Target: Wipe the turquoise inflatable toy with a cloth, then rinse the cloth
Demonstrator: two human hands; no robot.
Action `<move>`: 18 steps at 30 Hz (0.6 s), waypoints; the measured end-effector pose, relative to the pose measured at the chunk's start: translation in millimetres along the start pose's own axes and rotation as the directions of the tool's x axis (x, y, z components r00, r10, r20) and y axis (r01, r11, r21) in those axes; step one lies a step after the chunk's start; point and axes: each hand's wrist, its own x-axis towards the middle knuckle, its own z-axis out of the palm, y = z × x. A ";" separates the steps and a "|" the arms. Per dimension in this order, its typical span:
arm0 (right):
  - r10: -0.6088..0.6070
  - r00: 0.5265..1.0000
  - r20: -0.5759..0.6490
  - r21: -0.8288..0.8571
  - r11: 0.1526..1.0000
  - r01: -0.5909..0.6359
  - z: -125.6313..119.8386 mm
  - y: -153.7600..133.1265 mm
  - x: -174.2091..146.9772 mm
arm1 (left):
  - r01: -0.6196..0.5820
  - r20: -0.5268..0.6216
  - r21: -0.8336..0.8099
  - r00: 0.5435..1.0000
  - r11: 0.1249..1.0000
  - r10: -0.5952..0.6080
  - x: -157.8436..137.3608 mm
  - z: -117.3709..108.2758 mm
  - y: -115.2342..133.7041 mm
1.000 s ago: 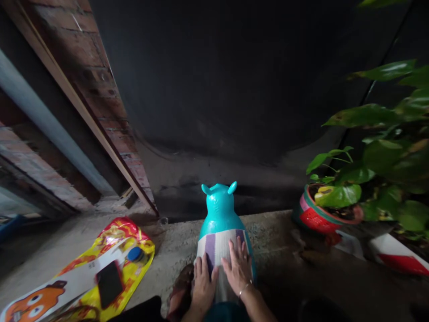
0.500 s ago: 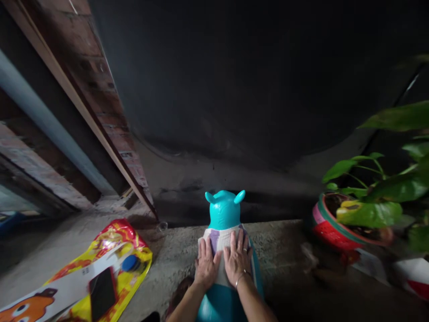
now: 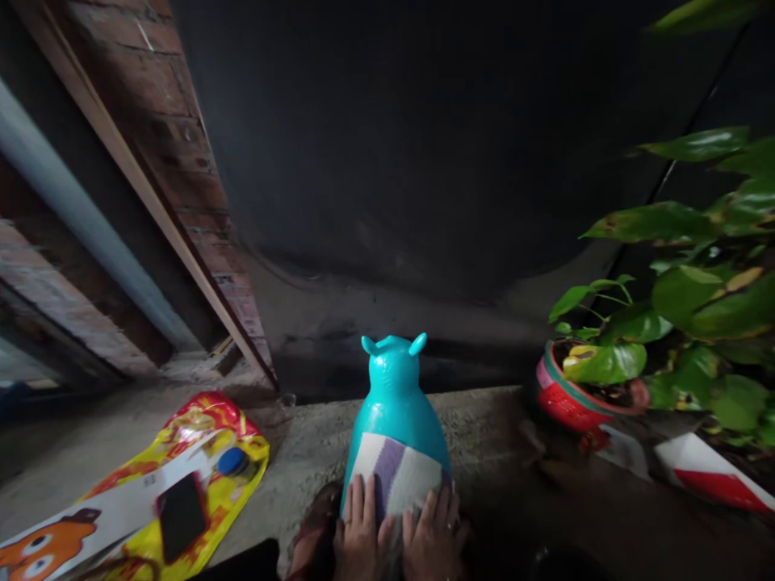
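Both hands lie flat at the bottom of the view, side by side and nearly touching. The left hand [image 3: 358,537] and the right hand [image 3: 434,541] (a ring shows on one of its fingers) each have the fingers spread and pressed down on a striped cloth [image 3: 396,482], gripping nothing. The cloth, in white and purple bands, is draped over the back of a teal inflatable animal toy [image 3: 396,395], directly under and just beyond the fingertips. The toy stands upright on the concrete floor [image 3: 490,436], its two small ears pointing up at the far end, away from the fingers.

To the left of the fingers, well apart, a yellow and red printed bag [image 3: 206,452] lies flat on the floor with a dark phone [image 3: 180,516] and a blue cap [image 3: 232,461] resting on it. To the right of the fingers, farther off, a red plant pot [image 3: 566,403] holds green leaves [image 3: 684,298]. Beyond the toy rises a dark wall [image 3: 424,161], with brickwork [image 3: 182,153] to its left.
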 end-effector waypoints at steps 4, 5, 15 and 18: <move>0.114 0.967 0.226 -0.030 0.994 -0.110 -16.8 -16.8 39.6 | 0.058 0.081 0.046 0.995 0.997 -0.062 16.3 -4.7 8.3; 0.121 0.955 0.269 -0.013 0.992 -0.122 -20.1 -18.8 53.9 | 0.045 0.102 0.042 0.994 0.998 -0.049 21.6 -5.5 9.1; -0.104 0.917 0.385 0.284 0.959 -0.010 13.7 -28.0 183.1 | -0.089 -0.141 -0.025 0.986 0.996 0.085 110.1 1.8 20.9; -0.131 0.931 0.341 0.319 0.948 0.017 18.7 -29.6 191.3 | -0.103 -0.205 -0.055 0.975 0.993 0.090 121.0 2.8 22.6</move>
